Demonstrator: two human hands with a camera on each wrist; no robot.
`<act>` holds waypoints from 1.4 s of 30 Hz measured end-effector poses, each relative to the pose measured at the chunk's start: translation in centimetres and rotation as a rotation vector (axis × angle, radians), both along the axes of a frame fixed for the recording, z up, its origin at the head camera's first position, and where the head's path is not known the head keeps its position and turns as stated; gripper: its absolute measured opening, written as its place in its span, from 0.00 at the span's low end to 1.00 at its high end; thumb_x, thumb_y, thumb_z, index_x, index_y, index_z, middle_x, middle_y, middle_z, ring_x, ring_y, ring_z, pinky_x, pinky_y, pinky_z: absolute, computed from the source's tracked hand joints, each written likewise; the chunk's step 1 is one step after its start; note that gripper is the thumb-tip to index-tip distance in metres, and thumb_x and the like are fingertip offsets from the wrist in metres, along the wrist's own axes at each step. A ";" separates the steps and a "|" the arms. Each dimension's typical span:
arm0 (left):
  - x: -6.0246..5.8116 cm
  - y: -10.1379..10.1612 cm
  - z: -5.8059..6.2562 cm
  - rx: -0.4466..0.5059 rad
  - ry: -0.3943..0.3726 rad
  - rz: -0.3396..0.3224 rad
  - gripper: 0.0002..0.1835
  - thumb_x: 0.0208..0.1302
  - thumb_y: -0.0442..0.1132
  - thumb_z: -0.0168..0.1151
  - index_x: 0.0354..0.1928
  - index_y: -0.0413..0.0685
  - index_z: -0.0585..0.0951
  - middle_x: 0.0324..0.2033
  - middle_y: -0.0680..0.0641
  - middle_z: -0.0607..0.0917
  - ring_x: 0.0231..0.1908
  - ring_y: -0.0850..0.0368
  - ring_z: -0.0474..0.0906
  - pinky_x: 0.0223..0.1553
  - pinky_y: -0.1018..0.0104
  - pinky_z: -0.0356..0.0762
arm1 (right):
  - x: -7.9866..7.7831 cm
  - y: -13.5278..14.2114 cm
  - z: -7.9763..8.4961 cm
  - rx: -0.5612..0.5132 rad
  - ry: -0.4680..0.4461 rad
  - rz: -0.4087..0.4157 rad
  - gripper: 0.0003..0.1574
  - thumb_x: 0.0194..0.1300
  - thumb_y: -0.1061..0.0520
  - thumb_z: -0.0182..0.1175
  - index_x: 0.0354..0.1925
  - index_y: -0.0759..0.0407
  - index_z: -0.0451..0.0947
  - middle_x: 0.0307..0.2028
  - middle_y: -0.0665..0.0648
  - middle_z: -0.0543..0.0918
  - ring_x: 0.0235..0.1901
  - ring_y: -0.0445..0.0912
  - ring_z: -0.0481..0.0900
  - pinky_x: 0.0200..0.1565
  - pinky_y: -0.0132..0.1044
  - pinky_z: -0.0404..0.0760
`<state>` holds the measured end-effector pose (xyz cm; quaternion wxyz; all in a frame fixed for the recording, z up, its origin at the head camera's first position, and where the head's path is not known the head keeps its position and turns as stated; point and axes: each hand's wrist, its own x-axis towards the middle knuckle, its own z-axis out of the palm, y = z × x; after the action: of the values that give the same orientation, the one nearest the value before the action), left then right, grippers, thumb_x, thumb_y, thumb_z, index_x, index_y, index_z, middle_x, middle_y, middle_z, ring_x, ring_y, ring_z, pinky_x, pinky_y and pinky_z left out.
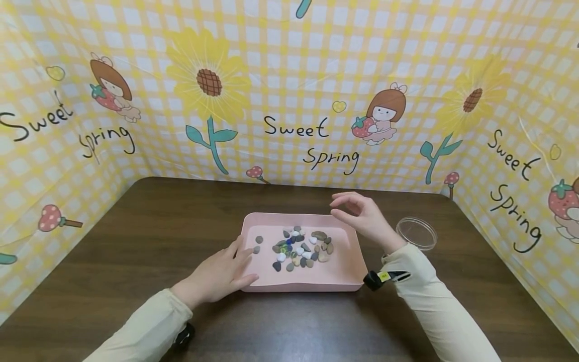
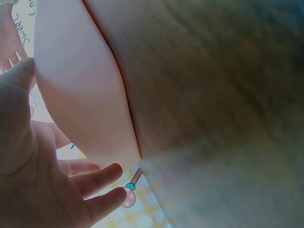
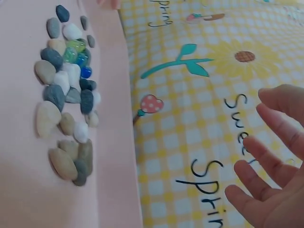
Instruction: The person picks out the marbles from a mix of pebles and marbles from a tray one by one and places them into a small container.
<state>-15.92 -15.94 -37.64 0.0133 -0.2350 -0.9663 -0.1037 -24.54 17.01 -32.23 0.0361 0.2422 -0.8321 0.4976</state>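
Observation:
A pink tray point(image 1: 303, 287) holds several grey, white and tan pebbles point(image 3: 49, 118), gathered mostly in its middle. Among them lie green glass marbles point(image 3: 71, 53) and blue marbles point(image 3: 86, 71). Two grey pebbles point(image 1: 259, 239) sit apart near the left wall. My left hand point(image 1: 216, 274) is at the tray's left side, its fingers spread and reaching over the rim. In the left wrist view its thumb point(image 2: 21, 73) overlaps the tray's edge. Raised above the back right corner, my right hand point(image 1: 364, 221) has loosely bent fingers point(image 3: 266, 164) with nothing between them.
A round transparent plastic lid point(image 1: 416, 246) lies on the dark wooden table point(image 1: 181, 211), right of the tray and near my right forearm. A yellow checked cloth point(image 1: 294, 75) with printed flowers surrounds the back and sides.

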 end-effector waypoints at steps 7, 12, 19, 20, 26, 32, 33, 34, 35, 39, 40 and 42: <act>-0.1 0.0 -0.1 0.012 0.007 -0.004 0.36 0.62 0.63 0.51 0.61 0.42 0.71 0.65 0.27 0.62 0.52 0.32 0.75 0.50 0.44 0.75 | -0.9 -1.9 -0.6 0.040 -0.020 0.120 0.13 0.61 0.61 0.61 0.43 0.67 0.78 0.56 0.65 0.76 0.62 0.56 0.69 0.67 0.50 0.61; -0.2 0.0 -0.3 0.014 0.008 0.002 0.35 0.62 0.62 0.52 0.61 0.42 0.71 0.65 0.27 0.62 0.52 0.32 0.75 0.51 0.44 0.74 | -1.6 -3.1 -1.3 0.043 -0.055 0.202 0.13 0.61 0.60 0.61 0.43 0.66 0.79 0.56 0.63 0.76 0.61 0.55 0.70 0.66 0.49 0.63; -0.2 0.0 -0.5 0.020 0.005 0.006 0.34 0.62 0.60 0.52 0.62 0.42 0.71 0.65 0.27 0.61 0.53 0.32 0.74 0.52 0.44 0.74 | -2.6 -4.2 -2.3 0.092 -0.116 0.280 0.13 0.62 0.58 0.61 0.44 0.62 0.80 0.57 0.64 0.75 0.61 0.54 0.69 0.67 0.51 0.62; -0.2 0.0 -0.5 0.020 0.004 0.006 0.34 0.63 0.60 0.52 0.62 0.42 0.71 0.65 0.27 0.61 0.53 0.32 0.74 0.52 0.44 0.74 | -2.7 -4.3 -2.4 0.099 -0.128 0.294 0.13 0.62 0.58 0.61 0.45 0.63 0.80 0.57 0.65 0.75 0.62 0.54 0.69 0.67 0.51 0.62; -0.1 0.0 -0.3 0.013 0.002 0.003 0.35 0.62 0.61 0.52 0.62 0.42 0.71 0.65 0.27 0.61 0.53 0.32 0.74 0.51 0.44 0.74 | -3.3 -5.0 -3.0 0.164 -0.177 0.354 0.14 0.62 0.58 0.60 0.45 0.65 0.80 0.58 0.63 0.75 0.63 0.54 0.68 0.67 0.52 0.61; -0.1 0.0 -0.3 0.001 0.000 0.006 0.35 0.63 0.62 0.51 0.62 0.42 0.70 0.65 0.27 0.61 0.53 0.32 0.74 0.52 0.44 0.74 | -3.9 -5.6 -3.8 0.216 -0.217 0.382 0.13 0.60 0.58 0.62 0.43 0.63 0.80 0.58 0.63 0.76 0.63 0.52 0.68 0.68 0.53 0.57; -0.1 0.0 -0.3 0.000 0.000 0.006 0.35 0.63 0.62 0.51 0.62 0.42 0.70 0.65 0.27 0.61 0.53 0.32 0.74 0.52 0.44 0.74 | -3.9 -5.7 -3.9 0.228 -0.223 0.387 0.13 0.60 0.58 0.62 0.42 0.63 0.80 0.58 0.63 0.75 0.63 0.52 0.68 0.68 0.54 0.57; -0.1 0.0 -0.3 0.000 0.001 0.004 0.36 0.63 0.62 0.51 0.62 0.42 0.70 0.65 0.27 0.61 0.53 0.32 0.74 0.52 0.44 0.74 | -3.9 -5.7 -4.1 0.240 -0.228 0.390 0.12 0.60 0.58 0.62 0.42 0.62 0.81 0.58 0.62 0.75 0.63 0.52 0.68 0.68 0.55 0.57; -0.1 -0.1 -0.3 -0.001 0.001 0.002 0.36 0.62 0.62 0.51 0.62 0.42 0.71 0.65 0.27 0.61 0.53 0.32 0.74 0.51 0.44 0.74 | -3.9 -5.8 -4.2 0.253 -0.238 0.388 0.12 0.60 0.57 0.62 0.41 0.61 0.81 0.59 0.61 0.75 0.63 0.51 0.68 0.68 0.55 0.57; -0.1 0.0 -0.3 -0.001 0.001 -0.002 0.36 0.62 0.63 0.50 0.62 0.42 0.70 0.65 0.27 0.61 0.52 0.32 0.75 0.51 0.44 0.74 | -3.7 -6.1 -4.7 0.325 -0.241 0.369 0.06 0.58 0.55 0.65 0.36 0.53 0.83 0.59 0.56 0.75 0.64 0.49 0.67 0.68 0.54 0.59; -0.1 0.0 -0.3 -0.002 -0.001 -0.001 0.36 0.62 0.63 0.50 0.62 0.42 0.70 0.65 0.27 0.61 0.52 0.32 0.75 0.51 0.44 0.74 | -3.6 -6.2 -4.8 0.342 -0.234 0.366 0.05 0.57 0.54 0.66 0.34 0.51 0.83 0.59 0.55 0.75 0.64 0.49 0.67 0.67 0.53 0.60; -0.1 0.0 -0.3 -0.003 -0.003 -0.001 0.36 0.62 0.63 0.50 0.62 0.43 0.70 0.65 0.27 0.61 0.52 0.32 0.75 0.51 0.44 0.74 | -3.5 -6.3 -4.9 0.374 -0.204 0.369 0.04 0.56 0.54 0.67 0.33 0.50 0.83 0.59 0.54 0.76 0.63 0.49 0.68 0.67 0.52 0.61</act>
<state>-16.02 -15.97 -37.91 0.0112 -0.2355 -0.9664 -0.1025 -28.05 10.69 -37.16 -0.1846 0.3406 -0.8507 0.3553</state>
